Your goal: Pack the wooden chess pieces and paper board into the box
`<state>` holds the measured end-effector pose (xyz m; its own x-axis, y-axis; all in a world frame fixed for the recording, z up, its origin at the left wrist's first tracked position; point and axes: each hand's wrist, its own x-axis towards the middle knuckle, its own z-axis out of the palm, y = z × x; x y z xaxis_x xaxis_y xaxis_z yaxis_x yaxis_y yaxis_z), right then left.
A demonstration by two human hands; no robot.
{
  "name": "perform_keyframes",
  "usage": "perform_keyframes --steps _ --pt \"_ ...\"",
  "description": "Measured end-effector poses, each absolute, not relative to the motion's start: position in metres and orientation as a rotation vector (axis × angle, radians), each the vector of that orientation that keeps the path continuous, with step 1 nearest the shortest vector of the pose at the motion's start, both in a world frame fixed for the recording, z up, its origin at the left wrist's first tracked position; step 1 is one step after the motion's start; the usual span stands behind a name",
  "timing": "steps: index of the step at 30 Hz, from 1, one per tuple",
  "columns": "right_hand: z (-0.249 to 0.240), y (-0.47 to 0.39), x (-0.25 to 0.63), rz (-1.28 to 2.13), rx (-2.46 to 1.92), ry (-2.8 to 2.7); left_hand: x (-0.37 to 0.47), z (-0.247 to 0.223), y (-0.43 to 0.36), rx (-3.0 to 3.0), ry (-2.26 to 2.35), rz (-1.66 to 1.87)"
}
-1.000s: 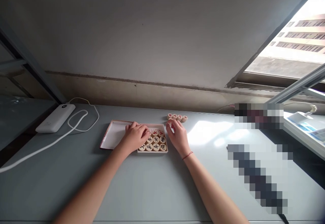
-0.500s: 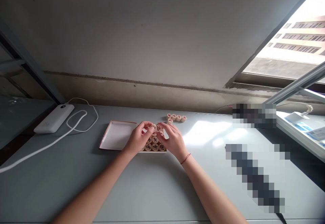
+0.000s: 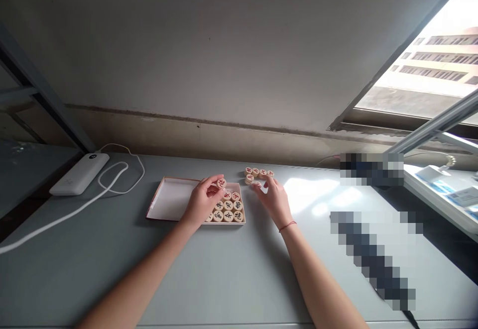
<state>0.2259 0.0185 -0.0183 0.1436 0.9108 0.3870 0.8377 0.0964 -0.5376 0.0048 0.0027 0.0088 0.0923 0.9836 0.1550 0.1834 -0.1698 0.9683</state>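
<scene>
My left hand (image 3: 203, 200) pinches a round wooden Chinese chess piece (image 3: 221, 183), its red character facing up, above the box. Several more pieces with black or red characters lie in rows in the shallow box (image 3: 226, 224), partly hidden by that hand. To the right, my right hand (image 3: 275, 197) closes its fingertips on another chess piece (image 3: 257, 184), just at the table surface. Right beside it, a small group of chess pieces (image 3: 256, 172) stands on the table, some of them looking stacked.
The white box lid (image 3: 170, 198) lies left of the pieces. A white power bank (image 3: 79, 174) with a looping white cable (image 3: 80, 213) is at the far left. A wall (image 3: 194, 125) closes off the back. Pixelated dark objects lie at the right.
My right hand has moved right, away from the box, carrying a chess piece to the group on the table. My left hand stays over the box with its piece.
</scene>
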Motion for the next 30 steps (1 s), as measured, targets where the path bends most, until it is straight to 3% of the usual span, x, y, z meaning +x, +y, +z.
perform_keyframes --steps 4,8,19,30 --pt "0.01 -0.005 0.187 0.32 -1.321 -1.824 0.006 0.007 -0.003 1.98 1.219 1.186" --pt "0.021 -0.021 0.161 0.456 -1.221 -1.793 0.007 0.003 -0.005 2.164 1.16 1.183" --pt "-0.017 0.016 0.227 0.113 -1.73 -1.657 0.004 0.005 -0.003 2.261 1.184 1.073" --pt "-0.042 0.029 0.233 0.134 -1.708 -1.698 0.004 0.003 -0.002 2.253 1.172 1.026"
